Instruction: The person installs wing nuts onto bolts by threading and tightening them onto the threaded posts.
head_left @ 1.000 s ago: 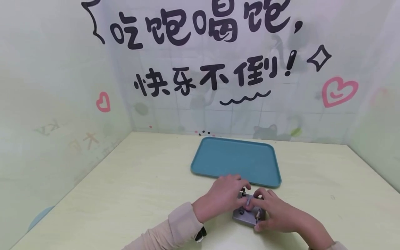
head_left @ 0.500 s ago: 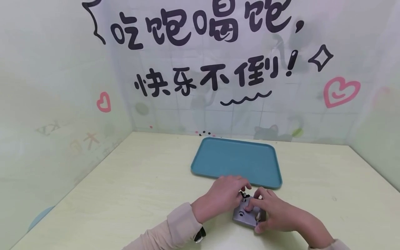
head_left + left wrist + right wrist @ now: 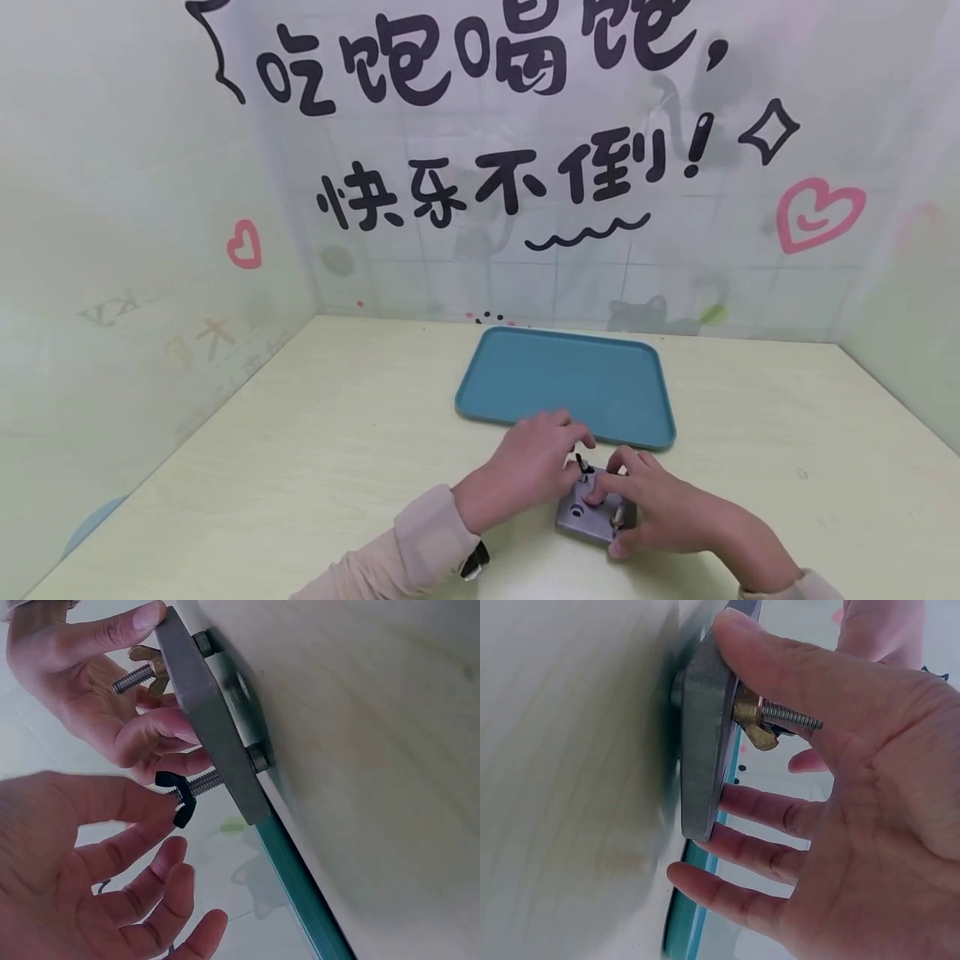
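Observation:
A grey metal plate (image 3: pixel 581 527) lies on the table, bolt heads (image 3: pixel 258 757) on its underside and threaded bolts standing up from it. My right hand (image 3: pixel 671 510) grips this plate, thumb at one edge and fingers on its top and far side. On the bolt beside that thumb sits a brass wing nut (image 3: pixel 751 720). A black wing nut (image 3: pixel 180 796) is near the end of the other bolt (image 3: pixel 206 784). My left hand (image 3: pixel 521 471) has its thumb and index finger at this black nut, pinching it, while the remaining fingers are spread loosely.
A blue-green tray (image 3: pixel 566 383) lies just beyond the hands. Printed walls (image 3: pixel 480 283) enclose the pale table (image 3: pixel 337 433) at the back and both sides. A dark strap (image 3: pixel 476 560) shows under the left sleeve.
My left thumb has drawn back from over the plate, and the black wing nut has turned on its bolt. My right hand keeps its hold on the plate.

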Action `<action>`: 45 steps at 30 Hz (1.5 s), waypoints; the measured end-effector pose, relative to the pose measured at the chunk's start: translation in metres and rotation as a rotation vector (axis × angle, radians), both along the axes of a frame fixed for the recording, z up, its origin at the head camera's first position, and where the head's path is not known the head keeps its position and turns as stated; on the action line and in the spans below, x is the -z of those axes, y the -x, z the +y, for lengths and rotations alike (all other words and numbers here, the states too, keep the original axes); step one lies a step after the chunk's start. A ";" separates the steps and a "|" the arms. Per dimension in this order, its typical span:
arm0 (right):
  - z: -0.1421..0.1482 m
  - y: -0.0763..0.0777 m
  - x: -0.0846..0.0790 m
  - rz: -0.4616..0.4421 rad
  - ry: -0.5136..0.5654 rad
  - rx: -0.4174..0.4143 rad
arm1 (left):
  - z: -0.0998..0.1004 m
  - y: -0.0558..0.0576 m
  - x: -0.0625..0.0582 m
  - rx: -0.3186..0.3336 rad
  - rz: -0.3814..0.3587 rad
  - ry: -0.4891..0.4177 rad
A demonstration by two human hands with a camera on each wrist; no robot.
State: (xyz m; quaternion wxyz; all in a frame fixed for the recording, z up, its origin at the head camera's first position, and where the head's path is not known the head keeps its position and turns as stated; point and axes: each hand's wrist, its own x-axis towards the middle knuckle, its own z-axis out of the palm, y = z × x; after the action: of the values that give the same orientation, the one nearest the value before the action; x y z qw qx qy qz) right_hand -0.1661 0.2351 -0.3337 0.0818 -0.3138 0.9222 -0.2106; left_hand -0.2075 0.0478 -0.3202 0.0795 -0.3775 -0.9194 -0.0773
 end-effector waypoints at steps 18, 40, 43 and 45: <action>-0.003 0.000 -0.003 0.009 0.001 -0.001 | 0.002 -0.002 0.004 0.067 -0.037 -0.019; -0.002 -0.002 -0.002 -0.013 0.016 0.014 | -0.001 -0.002 -0.001 0.004 -0.036 0.005; -0.002 -0.002 -0.002 -0.019 0.018 0.015 | 0.001 -0.002 -0.001 -0.015 -0.041 0.033; -0.002 -0.002 -0.002 -0.022 0.017 0.017 | 0.001 -0.003 -0.001 -0.028 -0.039 0.049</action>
State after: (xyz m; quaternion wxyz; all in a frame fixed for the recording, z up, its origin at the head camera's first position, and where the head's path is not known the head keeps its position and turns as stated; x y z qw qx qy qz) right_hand -0.1646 0.2326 -0.3316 0.0874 -0.3044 0.9221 -0.2225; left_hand -0.2046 0.0486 -0.3190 0.0534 -0.3649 -0.9275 -0.0608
